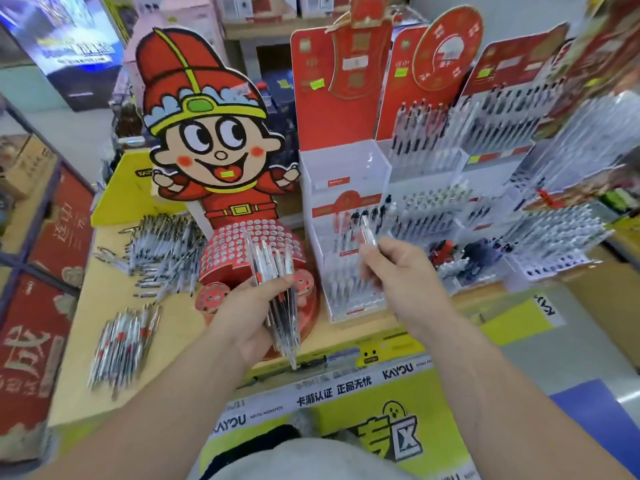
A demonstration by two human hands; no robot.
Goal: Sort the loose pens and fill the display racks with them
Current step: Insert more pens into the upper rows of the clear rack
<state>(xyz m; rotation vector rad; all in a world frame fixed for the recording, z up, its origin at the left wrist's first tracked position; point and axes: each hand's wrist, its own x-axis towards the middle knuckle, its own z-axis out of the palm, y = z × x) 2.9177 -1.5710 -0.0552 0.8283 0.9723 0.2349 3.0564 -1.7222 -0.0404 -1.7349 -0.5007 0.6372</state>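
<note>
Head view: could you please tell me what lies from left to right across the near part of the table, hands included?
A pile of red-banded pens → left hand gripping a bundle of pens → single pen pinched by the right hand → tiered rack of pens.

Bright even light, blurred, warped edges
</note>
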